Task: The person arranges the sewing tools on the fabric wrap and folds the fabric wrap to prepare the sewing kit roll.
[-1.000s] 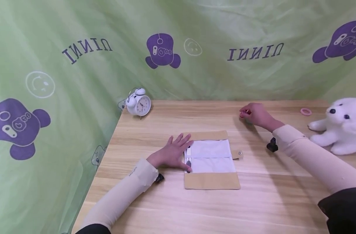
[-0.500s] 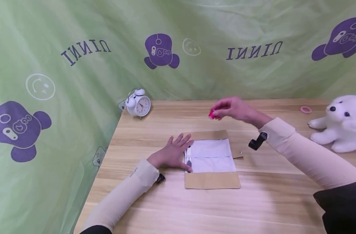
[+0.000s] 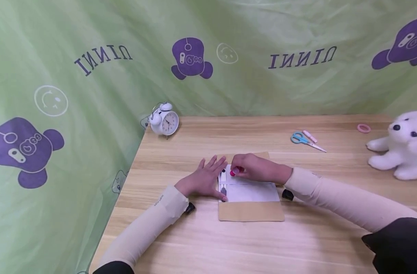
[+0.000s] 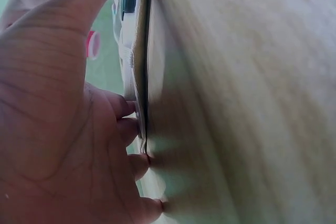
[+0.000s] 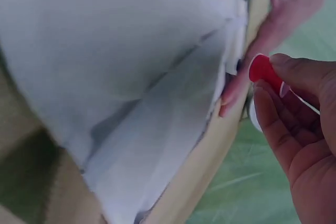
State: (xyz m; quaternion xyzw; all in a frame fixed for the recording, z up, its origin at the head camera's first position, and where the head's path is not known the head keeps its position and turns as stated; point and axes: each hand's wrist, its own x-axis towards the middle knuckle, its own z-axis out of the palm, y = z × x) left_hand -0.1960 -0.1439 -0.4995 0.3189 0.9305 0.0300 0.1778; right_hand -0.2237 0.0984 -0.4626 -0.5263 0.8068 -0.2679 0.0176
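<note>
A tan fold-out pouch [image 3: 251,211] with a white lining lies opened flat on the table. My left hand [image 3: 203,180] rests with spread fingers on its left edge; in the left wrist view its fingertips [image 4: 139,166] meet that edge. Beside them, narrow white and dark items [image 3: 223,186] sit along the pouch's left side, partly covered by the hand. My right hand [image 3: 259,167] pinches a small red spool of thread [image 5: 266,72] with white ends between thumb and fingers, over the upper part of the lining.
Blue-handled scissors [image 3: 300,138] and a pale pink stick [image 3: 310,136] lie at the back right. Farther right are a pink ring [image 3: 364,128] and a white plush dog [image 3: 408,152]. A white alarm clock [image 3: 168,122] stands at the back left, before a green curtain [image 3: 249,91].
My right hand has lifted the red spool from the back right and carried it left, then down over the pouch, uncovering the scissors and pink stick. The left hand stays in place.
</note>
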